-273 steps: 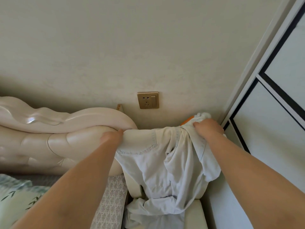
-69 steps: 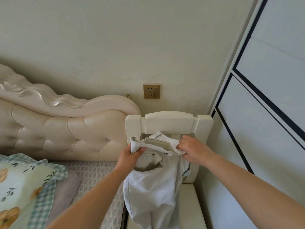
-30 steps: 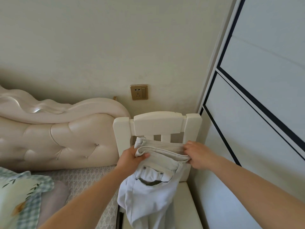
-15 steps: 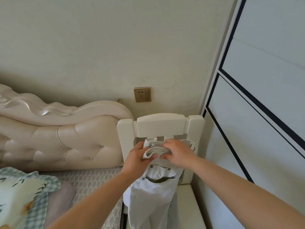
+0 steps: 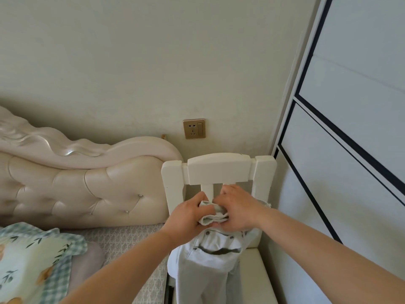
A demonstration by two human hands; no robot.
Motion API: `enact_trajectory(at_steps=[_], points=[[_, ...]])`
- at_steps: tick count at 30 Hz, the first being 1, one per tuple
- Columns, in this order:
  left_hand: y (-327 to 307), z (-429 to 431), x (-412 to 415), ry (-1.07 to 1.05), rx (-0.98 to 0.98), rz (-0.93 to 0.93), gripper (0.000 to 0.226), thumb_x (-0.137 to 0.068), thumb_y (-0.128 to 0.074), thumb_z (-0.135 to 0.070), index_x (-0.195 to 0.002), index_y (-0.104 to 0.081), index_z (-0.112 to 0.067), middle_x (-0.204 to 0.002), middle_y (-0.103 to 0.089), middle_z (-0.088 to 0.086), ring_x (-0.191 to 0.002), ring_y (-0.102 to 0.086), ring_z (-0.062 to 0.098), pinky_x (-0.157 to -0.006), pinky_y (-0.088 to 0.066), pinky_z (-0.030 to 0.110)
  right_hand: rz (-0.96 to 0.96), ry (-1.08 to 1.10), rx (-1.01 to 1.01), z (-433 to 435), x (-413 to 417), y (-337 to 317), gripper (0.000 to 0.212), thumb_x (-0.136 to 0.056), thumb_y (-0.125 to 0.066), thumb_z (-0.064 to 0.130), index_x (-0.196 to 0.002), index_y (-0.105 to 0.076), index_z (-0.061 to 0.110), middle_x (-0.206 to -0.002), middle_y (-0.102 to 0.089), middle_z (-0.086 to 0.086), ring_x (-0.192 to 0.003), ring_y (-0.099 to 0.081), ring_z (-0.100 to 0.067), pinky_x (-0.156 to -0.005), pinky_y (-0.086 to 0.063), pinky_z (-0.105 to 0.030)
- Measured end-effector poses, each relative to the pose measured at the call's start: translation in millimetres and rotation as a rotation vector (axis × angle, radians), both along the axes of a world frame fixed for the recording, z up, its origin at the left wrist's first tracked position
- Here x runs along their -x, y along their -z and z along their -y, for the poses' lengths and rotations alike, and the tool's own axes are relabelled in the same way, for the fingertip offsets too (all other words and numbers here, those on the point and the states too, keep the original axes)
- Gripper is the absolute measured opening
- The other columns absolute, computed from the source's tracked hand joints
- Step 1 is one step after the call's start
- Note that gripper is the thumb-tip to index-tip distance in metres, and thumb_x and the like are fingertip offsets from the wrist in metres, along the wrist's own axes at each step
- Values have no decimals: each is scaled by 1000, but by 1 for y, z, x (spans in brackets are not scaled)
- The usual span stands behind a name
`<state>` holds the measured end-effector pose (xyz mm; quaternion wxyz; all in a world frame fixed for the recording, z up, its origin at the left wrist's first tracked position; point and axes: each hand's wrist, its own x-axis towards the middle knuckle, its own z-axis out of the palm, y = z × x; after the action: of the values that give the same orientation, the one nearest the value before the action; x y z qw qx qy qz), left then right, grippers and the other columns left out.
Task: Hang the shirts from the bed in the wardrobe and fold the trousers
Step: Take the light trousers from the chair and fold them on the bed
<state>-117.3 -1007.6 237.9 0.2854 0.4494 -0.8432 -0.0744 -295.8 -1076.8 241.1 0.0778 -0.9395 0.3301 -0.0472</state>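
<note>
Both hands meet in front of the white chair (image 5: 219, 170) back, just below its top rail.

Left hand (image 5: 186, 218): fingers curled round the bunched waistband of the pale trousers (image 5: 210, 260).

Right hand (image 5: 237, 212): fingers laid over the same bunch, gripping it; it touches the left hand.

The trouser legs hang from the grip in front of the chair seat, with a pocket opening facing the camera.

Left of chair: tufted cream headboard (image 5: 87, 189), bed (image 5: 131, 242), floral pillow (image 5: 28, 260).

Above chair: brass wall socket (image 5: 194, 129).

Right of chair: wardrobe door (image 5: 350, 150), black trim.
</note>
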Motion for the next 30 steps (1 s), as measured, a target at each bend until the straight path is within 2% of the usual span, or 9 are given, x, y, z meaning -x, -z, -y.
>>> enact_trajectory(at_steps=[3,6,12,16,21,24,27,28,30], points=[[-8,1,-7,-21,51,-4,23,-75,-73,-21,-86,-54,-27,-80,-54,11,-53,-53,26,-44,-44,26,-186,16,61,12,11,-8,41,-68,-50,68,-65,-51,27,-73,-44,11,-80,-35,-13,-72,-27,-28],[-7,-1,-12,-62,48,10,13,-74,-76,-19,-79,-65,-13,-79,-53,11,-52,-52,27,-43,-44,29,-225,61,5,20,22,-6,31,-66,-61,58,-71,-53,29,-81,-48,10,-87,-41,-14,-77,-33,-29],[-1,1,-25,-236,-144,-132,17,-82,-73,-26,-82,-65,-12,-84,-46,-5,-63,-46,14,-59,-40,25,-210,180,-177,19,36,3,30,-74,-66,41,-87,-41,33,-72,-48,13,-71,-50,-14,-51,-29,-24],[-7,4,-35,-342,-234,-235,21,-82,-72,-31,-80,-51,-32,-83,-48,-12,-66,-49,3,-57,-35,16,-103,198,-123,17,34,-1,22,-81,-63,38,-93,-45,33,-79,-55,10,-76,-54,-16,-55,-30,-25],[-25,14,-44,-486,-345,-395,62,-76,-78,-29,-120,-37,-43,-97,-49,-16,-81,-54,-1,-66,-40,8,88,266,-78,15,23,-12,37,-88,-54,49,-119,-52,28,-92,-65,0,-86,-59,-23,-66,-40,-31],[-42,22,-50,-529,-246,80,80,-72,-75,-49,-139,-34,-39,-124,-41,-9,-102,-50,9,-90,-43,27,48,222,-46,12,14,-26,35,-91,-51,48,-119,-53,27,-96,-66,-2,-89,-59,-25,-71,-47,-36],[-51,26,-31,-383,-49,585,80,-71,-62,-69,-139,-37,-37,-142,-39,-9,-133,-34,14,-113,-19,44,39,163,-15,7,3,-36,33,-90,-52,46,-116,-56,25,-97,-66,-2,-88,-59,-24,-66,-36,-29],[-50,28,-19,-325,-51,670,77,-72,-58,-71,-137,-40,-35,-140,-44,-9,-134,-35,14,-114,-16,45,31,133,3,5,-2,-40,33,-90,-53,46,-114,-57,25,-96,-67,-1,-86,-60,-22,-65,-32,-28],[-53,34,-2,-299,-131,714,62,-74,-56,-71,-120,-51,-30,-117,-60,-7,-116,-53,17,-100,-34,38,32,85,34,1,-12,-47,33,-88,-55,46,-114,-58,26,-92,-67,0,-81,-59,-20,-63,-33,-28]])
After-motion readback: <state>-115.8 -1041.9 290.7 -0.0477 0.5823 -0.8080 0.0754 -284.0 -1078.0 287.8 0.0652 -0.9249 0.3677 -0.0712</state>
